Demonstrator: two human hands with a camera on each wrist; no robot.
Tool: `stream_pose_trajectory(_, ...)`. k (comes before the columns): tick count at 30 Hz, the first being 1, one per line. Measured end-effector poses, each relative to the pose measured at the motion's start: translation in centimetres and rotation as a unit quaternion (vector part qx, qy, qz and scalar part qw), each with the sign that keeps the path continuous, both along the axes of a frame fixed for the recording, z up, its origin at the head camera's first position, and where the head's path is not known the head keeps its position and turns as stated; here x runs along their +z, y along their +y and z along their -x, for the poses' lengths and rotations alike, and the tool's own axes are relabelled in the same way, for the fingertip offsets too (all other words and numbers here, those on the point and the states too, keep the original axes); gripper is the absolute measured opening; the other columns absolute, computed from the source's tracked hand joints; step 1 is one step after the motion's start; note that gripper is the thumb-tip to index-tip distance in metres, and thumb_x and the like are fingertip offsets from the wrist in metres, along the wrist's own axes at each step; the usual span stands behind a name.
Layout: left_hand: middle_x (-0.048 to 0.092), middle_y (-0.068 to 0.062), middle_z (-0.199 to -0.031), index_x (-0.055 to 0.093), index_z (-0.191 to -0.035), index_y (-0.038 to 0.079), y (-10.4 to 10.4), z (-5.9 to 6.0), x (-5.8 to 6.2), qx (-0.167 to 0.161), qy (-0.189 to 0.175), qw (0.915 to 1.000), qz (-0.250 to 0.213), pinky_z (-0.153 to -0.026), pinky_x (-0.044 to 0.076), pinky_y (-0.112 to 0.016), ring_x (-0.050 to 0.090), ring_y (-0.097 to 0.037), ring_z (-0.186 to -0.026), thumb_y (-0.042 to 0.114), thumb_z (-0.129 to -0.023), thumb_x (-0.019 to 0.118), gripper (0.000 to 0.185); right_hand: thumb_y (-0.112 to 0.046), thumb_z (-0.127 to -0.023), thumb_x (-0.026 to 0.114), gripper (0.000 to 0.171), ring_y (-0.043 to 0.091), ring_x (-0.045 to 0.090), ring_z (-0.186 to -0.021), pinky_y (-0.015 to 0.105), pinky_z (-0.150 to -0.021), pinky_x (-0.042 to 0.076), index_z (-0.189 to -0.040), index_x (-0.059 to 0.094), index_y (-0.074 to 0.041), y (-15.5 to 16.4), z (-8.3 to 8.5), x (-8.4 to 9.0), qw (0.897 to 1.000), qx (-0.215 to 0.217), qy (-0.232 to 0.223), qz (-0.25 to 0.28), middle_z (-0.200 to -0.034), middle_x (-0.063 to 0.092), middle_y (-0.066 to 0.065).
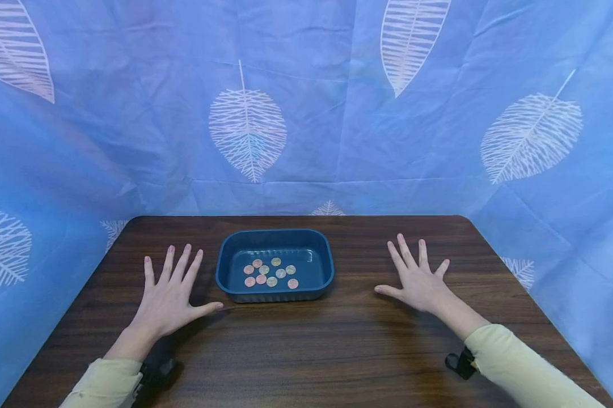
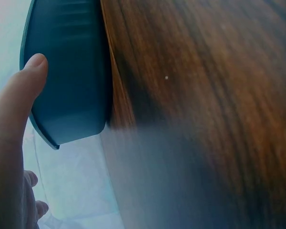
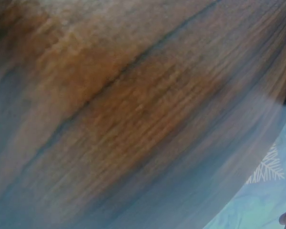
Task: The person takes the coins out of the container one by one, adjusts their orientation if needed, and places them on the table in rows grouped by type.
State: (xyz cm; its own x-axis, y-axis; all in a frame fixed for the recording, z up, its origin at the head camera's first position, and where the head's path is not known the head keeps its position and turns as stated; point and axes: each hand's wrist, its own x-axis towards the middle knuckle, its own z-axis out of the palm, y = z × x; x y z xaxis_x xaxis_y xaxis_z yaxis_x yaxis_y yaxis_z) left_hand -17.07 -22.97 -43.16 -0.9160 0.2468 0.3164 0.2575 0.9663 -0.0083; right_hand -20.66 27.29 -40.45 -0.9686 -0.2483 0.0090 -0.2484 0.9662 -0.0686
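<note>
A dark blue rectangular tray [image 1: 313, 292] with raised walls stands on the wooden table, and several copper and pale gold or silver coins [image 1: 271, 281] lie spread over its floor. To its left is my left hand [image 1: 167, 306], palm down with fingers spread and nothing held. The left thumb points toward the tray's near left corner; in the left wrist view the thumb [image 2: 31, 81] overlaps the tray's side wall [image 2: 71, 81]. My right hand [image 1: 421, 286] is well to the right of the tray, fingers fanned out, holding nothing.
The dark wood-grain table [image 1: 306, 351] has rounded far corners. A blue cloth [image 1: 326, 141] printed with white leaves hangs behind it and along both sides. Each wrist wears a black strapped device, with the right one [image 1: 461, 362] hanging below the pale sleeve.
</note>
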Motion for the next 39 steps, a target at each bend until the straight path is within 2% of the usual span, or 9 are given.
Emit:
stream_pose_trajectory(6,0.013,-0.018,-0.157,0.016,-0.154,0.011,0.2,0.0,-0.1,-0.005,-0.004,1.0000,-0.007,-0.104,-0.014,-0.066,-0.007,-0.037,-0.144,0.085,-0.068,0.051,0.118,-0.069,-0.083,0.055,0.105,0.046,-0.021,-0.136,0.082,-0.082,-0.015,-0.154,-0.005,-0.020,-0.4,0.2,-0.2,1.000,0.010,-0.001,0.005,-0.158,-0.019,0.004)
stream_pose_trajectory(8,0.013,-0.018,-0.157,0.013,-0.154,0.012,0.2,0.0,0.0,-0.008,-0.006,0.9998,-0.016,-0.105,-0.014,-0.065,-0.006,-0.035,-0.144,0.083,-0.070,0.051,0.117,-0.063,-0.085,0.057,0.102,0.046,-0.016,-0.138,0.083,-0.086,-0.011,-0.154,-0.004,-0.019,-0.6,0.4,-0.3,1.000,0.024,0.005,0.010,-0.159,-0.013,0.006)
stream_pose_trajectory(11,0.016,-0.019,-0.157,0.009,-0.155,0.013,0.5,0.1,0.1,-0.009,-0.008,0.9991,-0.041,-0.106,-0.015,-0.063,-0.002,-0.035,-0.144,0.080,-0.074,0.051,0.114,-0.046,-0.089,0.064,0.093,0.045,-0.001,-0.141,0.080,-0.094,0.000,-0.155,0.006,-0.015,-1.1,0.6,-0.3,0.997,0.060,0.029,0.025,-0.160,0.004,0.011)
stream_pose_trajectory(16,0.020,-0.020,-0.155,0.010,-0.155,0.013,1.3,0.1,0.3,-0.004,-0.012,0.9949,-0.100,-0.107,-0.017,-0.059,0.005,-0.037,-0.144,0.070,-0.079,0.058,0.106,-0.016,-0.090,0.068,0.072,0.041,0.026,-0.138,0.063,-0.104,0.027,-0.149,0.029,-0.003,-2.6,0.9,0.1,0.983,0.140,0.100,0.063,-0.151,0.031,0.018)
stream_pose_trajectory(18,0.021,-0.019,-0.155,0.011,-0.155,0.013,1.8,0.1,0.3,-0.003,-0.012,0.9928,-0.119,-0.107,-0.017,-0.058,0.006,-0.038,-0.144,0.066,-0.079,0.060,0.104,-0.010,-0.089,0.068,0.067,0.039,0.034,-0.134,0.055,-0.102,0.036,-0.146,0.034,-0.001,-3.4,1.0,0.3,0.975,0.164,0.122,0.083,-0.148,0.037,0.019)
stream_pose_trajectory(21,0.021,-0.018,-0.155,0.013,-0.154,0.014,2.4,0.0,0.2,-0.004,-0.014,0.9910,-0.133,-0.108,-0.017,-0.057,0.008,-0.038,-0.143,0.065,-0.080,0.061,0.102,-0.005,-0.089,0.066,0.062,0.035,0.043,-0.129,0.047,-0.099,0.042,-0.144,0.038,-0.001,-4.7,1.3,0.7,0.966,0.187,0.138,0.116,-0.143,0.043,0.018)
stream_pose_trajectory(26,0.022,-0.018,-0.155,0.016,-0.154,0.013,3.4,-0.2,-0.3,-0.007,-0.018,0.9896,-0.142,-0.108,-0.015,-0.058,0.012,-0.039,-0.143,0.066,-0.080,0.059,0.101,-0.004,-0.091,0.063,0.052,0.031,0.047,-0.124,0.045,-0.098,0.044,-0.139,0.044,-0.001,-6.7,1.6,1.1,0.958,0.200,0.138,0.151,-0.136,0.050,0.016)
stream_pose_trajectory(31,0.022,-0.018,-0.155,0.017,-0.154,0.012,4.1,-0.3,-0.7,-0.008,-0.026,0.9890,-0.146,-0.108,-0.015,-0.058,0.013,-0.038,-0.143,0.069,-0.081,0.056,0.100,-0.007,-0.093,0.061,0.044,0.029,0.048,-0.123,0.046,-0.098,0.043,-0.135,0.048,-0.003,-8.4,2.0,1.0,0.957,0.193,0.118,0.182,-0.133,0.052,0.013)
stream_pose_trajectory(39,0.024,-0.018,-0.154,0.023,-0.152,0.007,5.1,-0.5,-1.3,0.002,-0.011,0.9860,-0.166,-0.110,-0.008,-0.060,0.016,-0.034,-0.143,0.067,-0.078,0.062,0.102,-0.008,-0.093,0.062,0.039,0.023,0.050,-0.117,0.039,-0.092,0.048,-0.130,0.052,-0.004,-11.0,2.8,0.5,0.949,0.213,0.112,0.203,-0.128,0.056,0.009)
